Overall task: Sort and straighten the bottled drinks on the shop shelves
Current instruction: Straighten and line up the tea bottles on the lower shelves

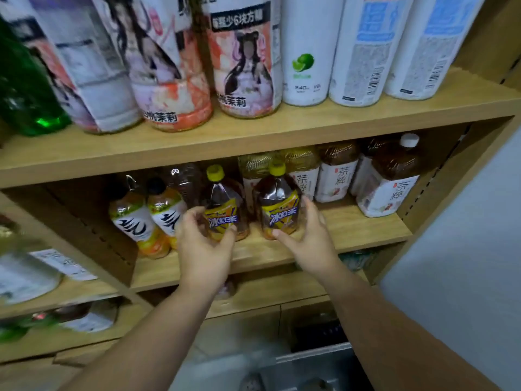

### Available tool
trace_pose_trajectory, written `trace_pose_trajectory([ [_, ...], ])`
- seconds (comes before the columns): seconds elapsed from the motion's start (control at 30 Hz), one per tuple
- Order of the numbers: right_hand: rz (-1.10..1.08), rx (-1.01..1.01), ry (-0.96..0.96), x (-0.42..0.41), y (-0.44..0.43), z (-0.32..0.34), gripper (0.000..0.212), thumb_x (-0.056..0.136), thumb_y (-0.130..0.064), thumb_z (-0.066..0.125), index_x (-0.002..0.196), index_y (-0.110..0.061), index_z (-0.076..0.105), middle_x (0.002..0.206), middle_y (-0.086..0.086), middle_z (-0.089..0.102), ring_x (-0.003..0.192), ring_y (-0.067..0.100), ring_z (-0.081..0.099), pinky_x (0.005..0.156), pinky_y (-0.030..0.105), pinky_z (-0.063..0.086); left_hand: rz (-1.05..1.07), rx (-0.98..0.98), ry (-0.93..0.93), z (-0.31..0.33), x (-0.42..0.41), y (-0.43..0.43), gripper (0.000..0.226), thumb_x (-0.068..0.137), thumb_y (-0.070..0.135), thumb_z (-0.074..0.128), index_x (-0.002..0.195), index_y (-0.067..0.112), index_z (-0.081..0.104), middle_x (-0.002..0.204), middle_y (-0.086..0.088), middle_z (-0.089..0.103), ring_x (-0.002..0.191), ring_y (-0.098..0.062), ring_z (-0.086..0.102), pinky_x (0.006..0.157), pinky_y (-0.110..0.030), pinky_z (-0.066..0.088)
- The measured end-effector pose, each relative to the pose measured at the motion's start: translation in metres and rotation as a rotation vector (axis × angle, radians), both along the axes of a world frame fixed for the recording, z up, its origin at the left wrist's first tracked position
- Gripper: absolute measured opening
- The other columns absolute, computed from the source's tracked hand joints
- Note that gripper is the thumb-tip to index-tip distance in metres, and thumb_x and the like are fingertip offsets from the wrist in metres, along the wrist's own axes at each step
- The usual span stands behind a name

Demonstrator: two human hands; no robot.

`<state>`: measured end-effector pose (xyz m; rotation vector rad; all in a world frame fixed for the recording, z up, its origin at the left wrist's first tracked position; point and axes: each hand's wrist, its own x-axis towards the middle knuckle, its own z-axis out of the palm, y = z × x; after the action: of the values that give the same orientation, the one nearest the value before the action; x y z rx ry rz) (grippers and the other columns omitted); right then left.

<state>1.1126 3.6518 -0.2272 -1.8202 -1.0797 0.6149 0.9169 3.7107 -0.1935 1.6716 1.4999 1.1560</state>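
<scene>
Both hands reach to the front of the middle shelf [352,224], each wrapped round one of two yellow-capped iced tea bottles. The left hand [203,241] grasps the left iced tea bottle [222,204], thumb on its label and fingers curled round its far side. The right hand [307,235] grasps the right iced tea bottle [279,204], thumb at its base and fingers round its right side. The two stand upright, close together but apart.

Toward the left end of the middle shelf lean two orange drink bottles [132,221] with black caps, touching each other. Toward its right end stand at least four white-labelled tea bottles [392,182]; those at the back are too shadowed to count.

Above the middle shelf, the upper shelf [282,125] carries one green bottle [22,80], three picture-label bottles [248,60] and three white bottles [307,52].
</scene>
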Motion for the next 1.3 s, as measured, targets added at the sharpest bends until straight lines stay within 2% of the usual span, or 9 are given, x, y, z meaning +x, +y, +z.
trace_pose_trajectory([
  [0.13,0.000,0.080,0.087,0.014,0.023,-0.004,0.076,0.081,-0.020,0.087,0.140,-0.042,0.044,0.140,-0.004,0.058,0.127,0.003,0.056,0.110,0.034,0.046,-0.074,0.048,0.208,-0.014,0.003,0.009,0.081,0.084,0.025,0.081,0.149,0.004,0.035,0.142,-0.011,0.040,0.132,-0.019,0.036,0.110,-0.023,0.027],
  [0.2,0.023,0.094,0.145,0.020,0.029,-0.003,0.071,0.081,-0.012,0.086,0.130,-0.045,0.048,0.132,-0.010,0.064,0.117,-0.004,0.061,0.107,0.034,0.051,-0.105,0.028,0.198,-0.020,0.007,0.014,0.077,0.085,0.026,0.079,0.145,0.005,0.036,0.134,-0.004,0.040,0.126,-0.014,0.037,0.107,-0.023,0.030],
  [0.27,0.069,0.075,0.196,0.023,0.035,-0.004,0.082,0.082,-0.005,0.084,0.146,-0.034,0.042,0.132,-0.009,0.065,0.116,-0.005,0.063,0.105,0.031,0.053,-0.100,-0.036,0.140,-0.026,0.009,0.025,0.071,0.084,0.026,0.079,0.140,0.007,0.040,0.132,-0.003,0.045,0.126,-0.017,0.044,0.109,-0.033,0.040],
  [0.47,0.010,0.026,0.137,0.024,0.041,-0.010,0.108,0.059,-0.052,0.091,0.150,-0.056,0.032,0.143,-0.001,0.056,0.130,0.015,0.058,0.106,0.046,0.052,-0.019,-0.174,0.035,-0.029,0.012,0.051,0.058,0.083,0.033,0.081,0.126,0.018,0.045,0.121,-0.009,0.063,0.115,-0.030,0.061,0.097,-0.049,0.053],
  [0.63,0.024,0.064,0.109,0.031,0.040,-0.016,0.109,0.056,-0.062,0.093,0.148,-0.059,0.034,0.148,0.001,0.049,0.135,0.022,0.055,0.106,0.051,0.051,-0.030,-0.156,0.122,-0.028,0.008,0.051,0.065,0.081,0.033,0.085,0.125,0.008,0.043,0.106,-0.015,0.060,0.104,-0.036,0.061,0.082,-0.044,0.053],
  [0.9,0.040,0.046,0.109,0.035,0.036,0.004,0.083,0.065,-0.009,0.097,0.129,-0.022,0.045,0.121,-0.006,0.068,0.111,-0.001,0.066,0.093,0.033,0.059,-0.081,-0.131,0.349,-0.014,0.010,0.054,0.065,0.074,0.044,0.088,0.118,0.011,0.053,0.109,-0.016,0.063,0.111,-0.035,0.058,0.088,-0.045,0.054],
  [0.97,0.035,0.064,0.045,0.032,0.030,0.007,0.083,0.064,-0.012,0.098,0.130,-0.022,0.048,0.120,-0.007,0.065,0.109,-0.005,0.064,0.091,0.024,0.057,-0.073,-0.143,0.359,-0.009,0.012,0.052,0.073,0.070,0.046,0.090,0.121,0.010,0.053,0.110,-0.017,0.064,0.111,-0.036,0.057,0.088,-0.045,0.054],
  [1.1,0.043,0.062,-0.043,0.027,0.018,0.009,0.080,0.064,-0.028,0.098,0.130,-0.028,0.053,0.131,-0.004,0.055,0.119,0.012,0.059,0.103,0.042,0.054,-0.063,-0.174,0.233,-0.004,0.016,0.045,0.080,0.066,0.036,0.095,0.124,0.006,0.049,0.117,-0.013,0.066,0.109,-0.031,0.062,0.086,-0.038,0.054],
  [1.3,0.055,0.123,-0.019,0.019,-0.026,0.005,0.093,0.062,-0.029,0.099,0.139,-0.037,0.047,0.138,-0.009,0.052,0.128,0.010,0.054,0.109,0.043,0.050,-0.114,-0.121,0.143,-0.003,-0.006,0.015,0.074,0.068,0.025,0.095,0.127,0.017,0.050,0.110,-0.001,0.068,0.097,-0.020,0.067,0.084,-0.034,0.056],
])
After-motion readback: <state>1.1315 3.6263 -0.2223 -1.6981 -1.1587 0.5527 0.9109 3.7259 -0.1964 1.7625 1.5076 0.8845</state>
